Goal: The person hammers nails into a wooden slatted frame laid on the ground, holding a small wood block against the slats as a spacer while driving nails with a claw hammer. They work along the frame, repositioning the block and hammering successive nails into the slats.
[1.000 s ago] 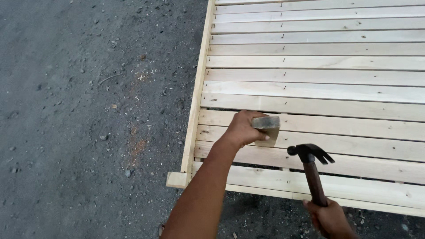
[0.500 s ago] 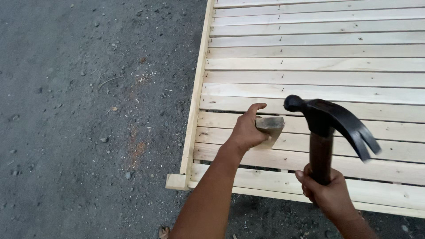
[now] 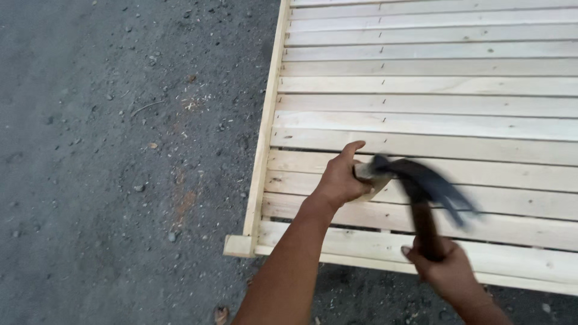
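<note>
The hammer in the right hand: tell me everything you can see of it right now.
The hammer is a dark claw hammer, blurred by motion. Its black head points left, its face at the small wooden block that the left hand pins to a slat of the pale wooden slatted panel; whether face and block touch cannot be told. The curved claw trails to the right. The dark brown handle, seemingly wood, runs down into the right hand, which grips its lower end.

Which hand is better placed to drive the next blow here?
Right hand: it grips the claw hammer, head at the small wood block. Left hand is busy steadying that block on the slats.
</note>
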### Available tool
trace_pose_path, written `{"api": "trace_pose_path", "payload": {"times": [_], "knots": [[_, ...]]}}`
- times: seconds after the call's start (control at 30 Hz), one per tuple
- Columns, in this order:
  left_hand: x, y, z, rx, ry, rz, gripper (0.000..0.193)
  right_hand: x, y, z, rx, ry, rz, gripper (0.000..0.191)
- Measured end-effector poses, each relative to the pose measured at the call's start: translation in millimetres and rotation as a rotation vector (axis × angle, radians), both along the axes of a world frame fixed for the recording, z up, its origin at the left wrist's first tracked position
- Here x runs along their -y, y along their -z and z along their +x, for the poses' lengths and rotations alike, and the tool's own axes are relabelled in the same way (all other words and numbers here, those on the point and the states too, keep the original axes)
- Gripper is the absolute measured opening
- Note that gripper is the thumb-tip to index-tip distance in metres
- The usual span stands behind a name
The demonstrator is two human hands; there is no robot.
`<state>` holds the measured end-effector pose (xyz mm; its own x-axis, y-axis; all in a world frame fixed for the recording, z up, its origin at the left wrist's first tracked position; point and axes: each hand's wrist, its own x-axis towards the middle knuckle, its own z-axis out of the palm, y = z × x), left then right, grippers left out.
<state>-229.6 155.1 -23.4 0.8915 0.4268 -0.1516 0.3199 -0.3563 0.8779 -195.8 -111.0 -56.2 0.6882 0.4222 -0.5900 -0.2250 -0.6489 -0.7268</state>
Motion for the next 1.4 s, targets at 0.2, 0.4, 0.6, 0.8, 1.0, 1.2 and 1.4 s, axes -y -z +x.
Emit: {"api": "trace_pose_path", "payload": {"times": [0.2, 0.4, 0.6, 0.8, 1.0, 1.2, 1.4], "knots": [[1.1, 4.7, -2.5, 0.025, -0.029, -0.122, 0.105, 1.3, -16.0, 11.0, 0.037, 0.004, -0.124, 0.034], [2.6, 14.0, -0.5, -0.010, -0.036, -0.151, 0.110, 2.8, -2.4, 1.8, 0.106, -0.010, 0.135, 0.031], [8.1, 21.8, -4.1, 0.077, -0.048, -0.294, 0.114, 2.0, 5.1, 9.9, -0.037, -0.009, -0.124, 0.037], [11.5, 11.0, -4.7, 0.043, -0.044, -0.124, 0.114, 14.7, -7.2, 6.8, 0.087, 0.027, 0.041, 0.035], [23.7, 6.5, 1.2, 0.029, -0.102, -0.201, 0.113, 16.5, -4.8, 11.9, 0.026, 0.005, -0.192, 0.036], [27.0, 21.3, -1.8, 0.068, -0.140, -0.172, 0.113, 21.2, -4.8, 11.0, 0.079, 0.017, -0.040, 0.035], [23.4, 27.8, -0.3, 0.059, -0.131, -0.133, 0.112, 12.9, -5.8, 17.3, 0.063, -0.051, -0.211, 0.034]]}}
